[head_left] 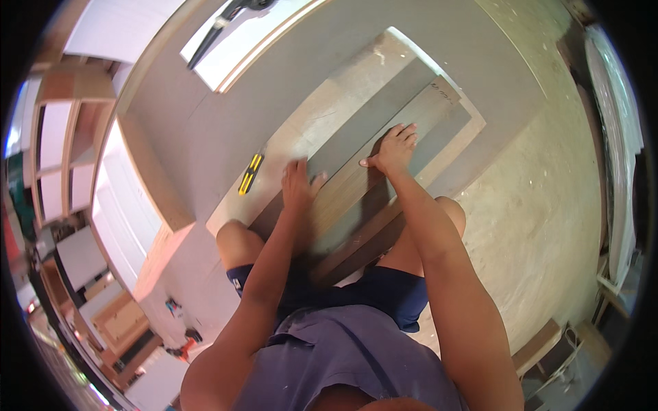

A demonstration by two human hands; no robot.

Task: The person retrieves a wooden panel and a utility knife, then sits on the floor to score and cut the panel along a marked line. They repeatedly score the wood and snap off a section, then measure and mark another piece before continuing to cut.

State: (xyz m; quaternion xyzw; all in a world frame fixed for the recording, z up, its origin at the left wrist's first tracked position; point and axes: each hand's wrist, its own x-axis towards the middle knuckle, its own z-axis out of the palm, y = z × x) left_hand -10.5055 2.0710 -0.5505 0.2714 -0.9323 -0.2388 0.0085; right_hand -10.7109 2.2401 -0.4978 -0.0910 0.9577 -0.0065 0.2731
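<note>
Several long, narrow wood-look strips in grey and brown lie side by side on a pale board [332, 103] between my knees. My right hand [394, 152] rests with fingers stretched out on a light brown strip [428, 109], its thumb spread to the left. Pencil-like marks show at that strip's far end. Over the nearer left part of the strips is my left hand [297, 186], slightly blurred, with thumb and fingers apart and nothing visible in them. A yellow-and-black utility knife [251, 174] lies just left of this hand.
A white panel [236, 51] with a black long-nosed tool [218, 29] on it lies at far left. A wood-edged white door-like panel [130, 179] stands left, before open cabinets [68, 137]. Small tools [182, 351] lie lower left. Wrapped panels [612, 164] lean at right; offcuts [538, 348] lie lower right.
</note>
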